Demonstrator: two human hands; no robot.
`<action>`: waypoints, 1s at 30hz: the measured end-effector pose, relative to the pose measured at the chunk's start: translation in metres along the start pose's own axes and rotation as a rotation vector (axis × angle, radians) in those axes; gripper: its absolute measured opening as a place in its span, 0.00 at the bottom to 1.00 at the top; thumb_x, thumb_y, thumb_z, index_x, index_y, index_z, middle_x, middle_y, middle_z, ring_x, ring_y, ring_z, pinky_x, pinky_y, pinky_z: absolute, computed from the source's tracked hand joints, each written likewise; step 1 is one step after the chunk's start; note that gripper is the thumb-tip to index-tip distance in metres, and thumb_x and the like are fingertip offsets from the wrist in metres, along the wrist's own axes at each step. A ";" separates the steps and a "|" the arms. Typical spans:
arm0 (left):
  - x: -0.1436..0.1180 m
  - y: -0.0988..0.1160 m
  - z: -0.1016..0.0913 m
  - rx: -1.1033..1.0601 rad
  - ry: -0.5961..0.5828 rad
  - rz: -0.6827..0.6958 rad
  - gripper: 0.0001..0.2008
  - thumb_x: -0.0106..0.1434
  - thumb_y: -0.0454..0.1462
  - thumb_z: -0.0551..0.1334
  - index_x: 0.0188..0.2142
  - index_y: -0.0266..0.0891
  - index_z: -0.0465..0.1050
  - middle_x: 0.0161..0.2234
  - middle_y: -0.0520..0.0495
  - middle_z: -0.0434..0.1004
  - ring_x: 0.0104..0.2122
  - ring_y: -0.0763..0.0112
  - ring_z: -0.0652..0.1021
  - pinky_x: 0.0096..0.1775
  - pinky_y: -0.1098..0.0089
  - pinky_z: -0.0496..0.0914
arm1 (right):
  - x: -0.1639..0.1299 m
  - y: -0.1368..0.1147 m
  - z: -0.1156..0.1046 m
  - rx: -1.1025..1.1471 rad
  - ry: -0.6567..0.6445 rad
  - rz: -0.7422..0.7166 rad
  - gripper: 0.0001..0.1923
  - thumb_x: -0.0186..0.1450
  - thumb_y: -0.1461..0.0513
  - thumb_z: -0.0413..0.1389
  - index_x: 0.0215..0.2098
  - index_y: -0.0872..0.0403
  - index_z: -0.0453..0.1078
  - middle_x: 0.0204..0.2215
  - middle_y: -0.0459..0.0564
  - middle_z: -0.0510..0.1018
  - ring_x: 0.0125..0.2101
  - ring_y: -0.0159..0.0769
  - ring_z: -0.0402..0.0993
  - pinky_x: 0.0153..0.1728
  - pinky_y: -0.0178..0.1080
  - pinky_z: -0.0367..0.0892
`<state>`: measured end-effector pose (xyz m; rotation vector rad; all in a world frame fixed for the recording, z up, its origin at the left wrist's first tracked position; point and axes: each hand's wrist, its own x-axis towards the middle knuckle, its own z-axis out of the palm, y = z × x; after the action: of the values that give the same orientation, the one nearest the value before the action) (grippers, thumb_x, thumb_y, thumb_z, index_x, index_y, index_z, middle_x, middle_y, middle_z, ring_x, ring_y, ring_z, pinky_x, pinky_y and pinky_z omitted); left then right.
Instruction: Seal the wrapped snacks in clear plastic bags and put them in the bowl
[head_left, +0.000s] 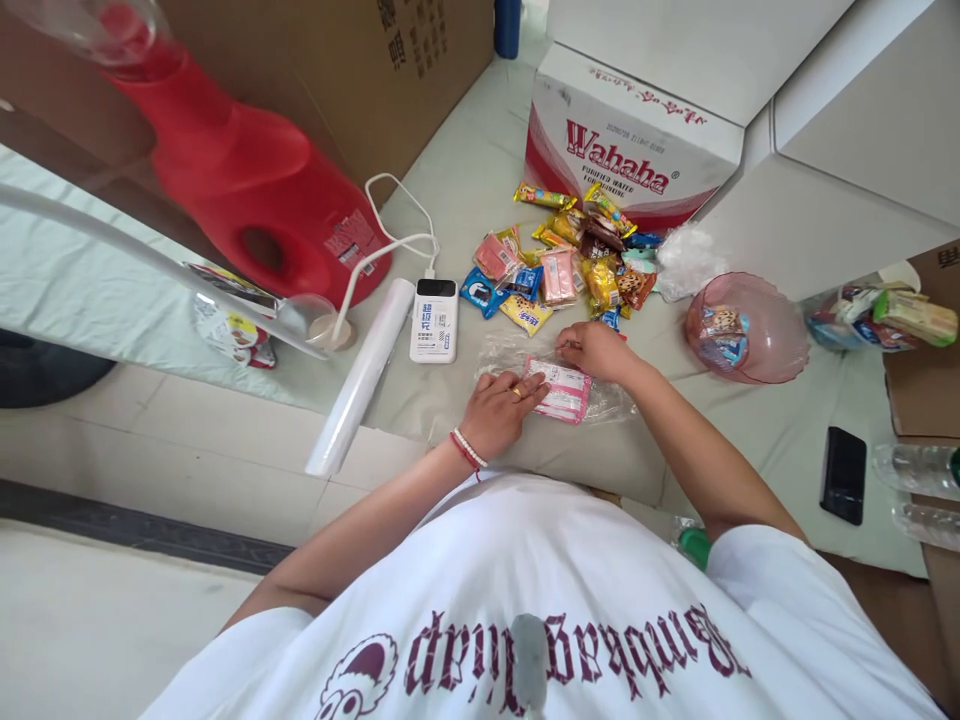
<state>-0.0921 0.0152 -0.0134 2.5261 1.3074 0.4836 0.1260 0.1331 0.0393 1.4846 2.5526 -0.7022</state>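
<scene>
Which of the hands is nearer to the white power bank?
The left. The left hand rests on the pink packet, just right of and below the power bank. The right hand lies farther right, at the packet's far corner.

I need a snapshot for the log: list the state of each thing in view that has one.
Left hand: flat on the pink snack packet.
Right hand: fingertips on the clear plastic bag holding that packet.
Pink translucent bowl: tilted, two wrapped snacks inside.
White power bank: lying flat, white cable plugged in.
Black phone: screen dark.
Pile of wrapped snacks: loose, sealed.
</scene>
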 end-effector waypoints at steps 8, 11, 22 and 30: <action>-0.012 -0.004 0.008 -0.241 0.063 -0.052 0.20 0.66 0.30 0.58 0.52 0.47 0.80 0.56 0.46 0.82 0.41 0.58 0.77 0.42 0.54 0.65 | -0.081 -0.014 0.063 -0.203 0.162 -0.389 0.24 0.74 0.67 0.50 0.67 0.51 0.69 0.31 0.53 0.74 0.37 0.42 0.66 0.39 0.40 0.65; -0.019 -0.016 0.006 -0.518 0.211 -0.165 0.16 0.66 0.31 0.56 0.45 0.46 0.80 0.50 0.46 0.84 0.45 0.61 0.79 0.47 0.56 0.71 | -0.094 -0.020 0.090 -0.189 0.201 -0.401 0.26 0.72 0.68 0.51 0.68 0.53 0.66 0.32 0.53 0.74 0.38 0.43 0.67 0.37 0.40 0.68; 0.037 -0.053 -0.001 -0.644 0.070 -0.394 0.36 0.57 0.41 0.70 0.64 0.39 0.68 0.49 0.41 0.80 0.49 0.55 0.79 0.56 0.52 0.71 | -0.091 -0.041 0.100 0.197 0.326 -0.275 0.38 0.74 0.66 0.49 0.77 0.57 0.37 0.35 0.52 0.76 0.40 0.45 0.71 0.43 0.46 0.74; 0.018 -0.070 -0.006 -0.801 0.117 -0.363 0.10 0.54 0.30 0.60 0.28 0.41 0.81 0.34 0.46 0.72 0.39 0.64 0.76 0.47 0.60 0.73 | -0.093 -0.045 0.102 0.419 0.360 -0.172 0.25 0.74 0.63 0.52 0.69 0.50 0.64 0.29 0.49 0.71 0.36 0.43 0.66 0.38 0.44 0.70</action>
<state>-0.1367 0.0700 -0.0305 1.5942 1.2358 0.8659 0.1219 -0.0047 -0.0064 1.6476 2.9669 -1.1472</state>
